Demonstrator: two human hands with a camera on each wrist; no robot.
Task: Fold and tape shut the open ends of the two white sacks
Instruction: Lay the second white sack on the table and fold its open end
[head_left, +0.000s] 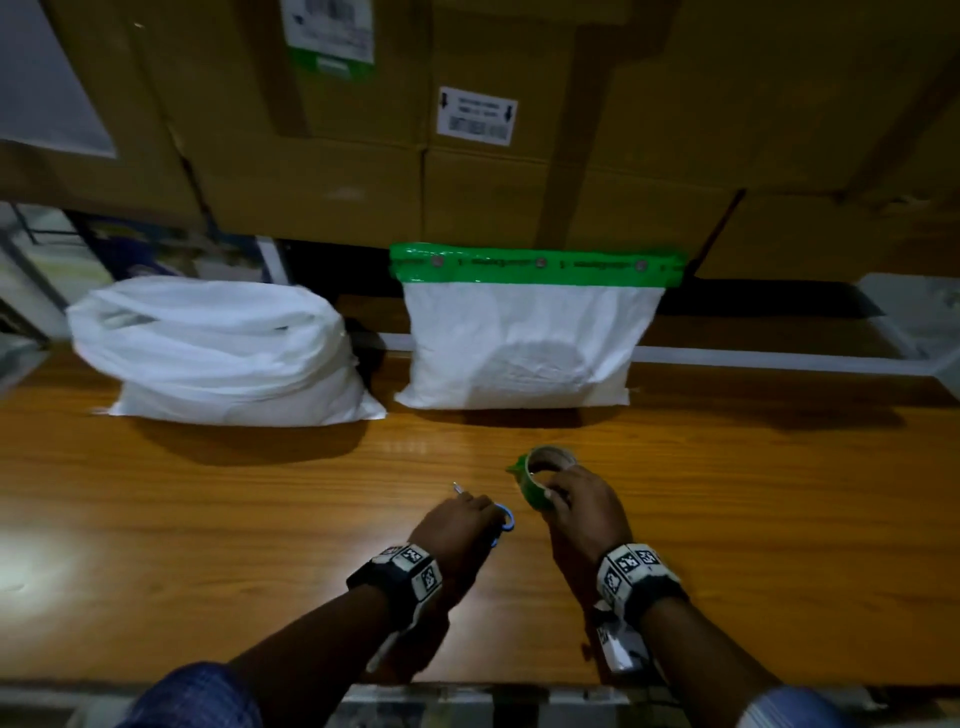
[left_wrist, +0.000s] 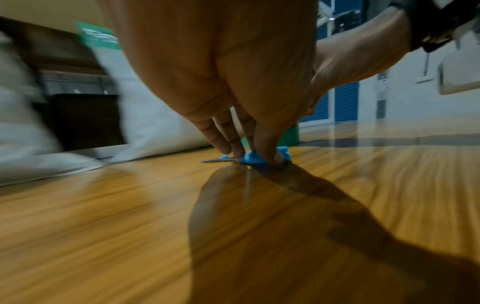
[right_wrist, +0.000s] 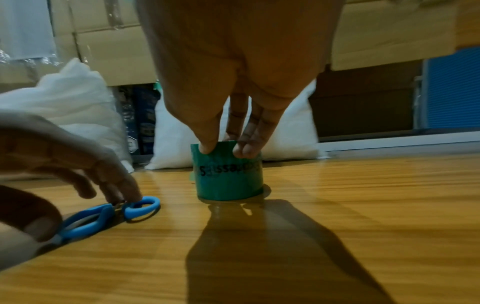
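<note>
Two white sacks stand at the back of the wooden table. The left sack has a rumpled, untaped top. On the right sack a strip of green tape runs across the folded top. My left hand pinches the blue handles of the scissors, which lie flat on the table. Just to their right, my right hand grips the top rim of the green tape roll with thumb and fingertips. The roll stands on the table.
Large cardboard boxes are stacked close behind the sacks. A white rail runs along the table's back edge on the right. The table's front edge is right below my forearms.
</note>
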